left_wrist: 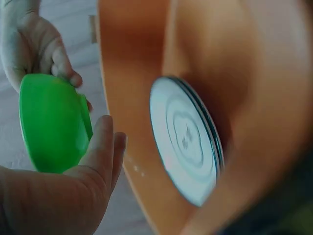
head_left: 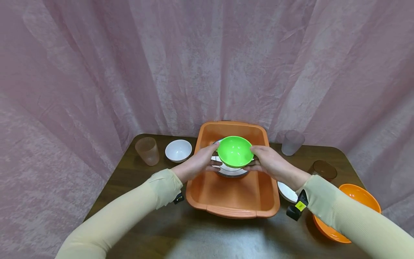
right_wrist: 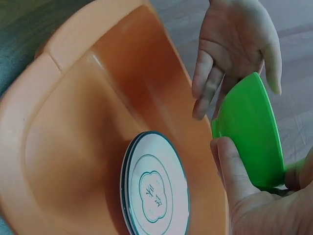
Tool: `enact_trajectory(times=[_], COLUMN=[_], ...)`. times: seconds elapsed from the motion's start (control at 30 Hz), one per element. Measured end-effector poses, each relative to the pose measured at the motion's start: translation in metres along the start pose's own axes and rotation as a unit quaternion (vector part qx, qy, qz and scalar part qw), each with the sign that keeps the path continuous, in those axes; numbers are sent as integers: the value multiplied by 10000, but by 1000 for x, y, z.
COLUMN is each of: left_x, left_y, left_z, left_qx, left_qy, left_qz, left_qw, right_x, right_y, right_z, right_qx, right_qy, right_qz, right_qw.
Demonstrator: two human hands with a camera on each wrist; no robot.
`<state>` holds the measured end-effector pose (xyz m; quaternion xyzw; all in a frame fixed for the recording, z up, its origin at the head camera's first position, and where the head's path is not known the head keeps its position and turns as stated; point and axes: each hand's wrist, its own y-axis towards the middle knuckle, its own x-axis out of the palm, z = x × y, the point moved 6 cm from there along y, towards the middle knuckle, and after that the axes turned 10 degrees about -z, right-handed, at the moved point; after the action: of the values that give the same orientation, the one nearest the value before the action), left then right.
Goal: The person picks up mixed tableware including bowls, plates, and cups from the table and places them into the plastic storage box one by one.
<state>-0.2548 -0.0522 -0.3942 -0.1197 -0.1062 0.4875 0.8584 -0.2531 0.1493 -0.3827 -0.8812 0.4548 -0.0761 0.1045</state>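
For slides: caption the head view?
Left hand and right hand hold round green bowl over round white plates in orange tub.

Soft light fills the head view. Pale glare whitens the table in front of the tub, a shadow hugs the tub's near edge, and a highlight shines in the bowl above it. In the left wrist view, the tub's nearest wall blurs; the plates inside look sharper.

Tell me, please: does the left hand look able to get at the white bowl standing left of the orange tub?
Probably yes: the white bowl stands outside the orange tub, nothing covering it. But the left hand is at the green bowl and should leave that first.
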Motion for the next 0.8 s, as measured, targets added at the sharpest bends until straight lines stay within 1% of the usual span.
enact_trajectory(times=[0.03, 0.1, 0.13, 0.17, 0.23, 0.27, 0.33, 0.4, 0.5, 0.57, 0.7, 0.77, 0.8], left_x=[-3, -10, -13, -17, -22, -24, -28, -30, -30, -29, -23, -20, -18], left_y=[-2, -7, -9, -12, -19, -22, -27, -31, -37, -40, -45, -46, -47], left_z=[2, 5, 7, 9, 13, 14, 17, 19, 23, 26, 27, 27, 26], left_qx=[79, 205, 298, 399, 520, 558, 644, 693, 833, 958, 1245, 1410, 1471], left_qy=[412, 1217, 1644, 2053, 2823, 3163, 3807, 4329, 5042, 5435, 6140, 6418, 6536], left_qz=[40, 140, 204, 254, 356, 399, 484, 530, 607, 661, 736, 764, 764], left_qw=[9991, 9923, 9857, 9776, 9572, 9462, 9212, 8972, 8574, 8313, 7760, 7499, 7385], right_x=[0, -2, -3, -4, -6, -8, -10, -13, -15, -16, -18, -20, -20], right_y=[0, 1, 2, 3, 4, 5, 8, 11, 16, 20, 28, 32, 35], right_z=[0, 0, 0, 0, 1, 1, 2, 2, 2, 1, 1, 0, 0], right_qx=[-13, -38, -41, -44, -49, -42, -19, 0, 54, 88, 239, 329, 367], right_qy=[-11, -26, -32, -36, -37, -31, -43, -45, -87, -79, -6, 26, 48], right_qz=[-12, -19, -8, 1, 30, 54, 98, 128, 167, 189, 279, 336, 349], right_qw=[10000, 10000, 10000, 10000, 10000, 10000, 9999, 9999, 9998, 9998, 9993, 9989, 9987])
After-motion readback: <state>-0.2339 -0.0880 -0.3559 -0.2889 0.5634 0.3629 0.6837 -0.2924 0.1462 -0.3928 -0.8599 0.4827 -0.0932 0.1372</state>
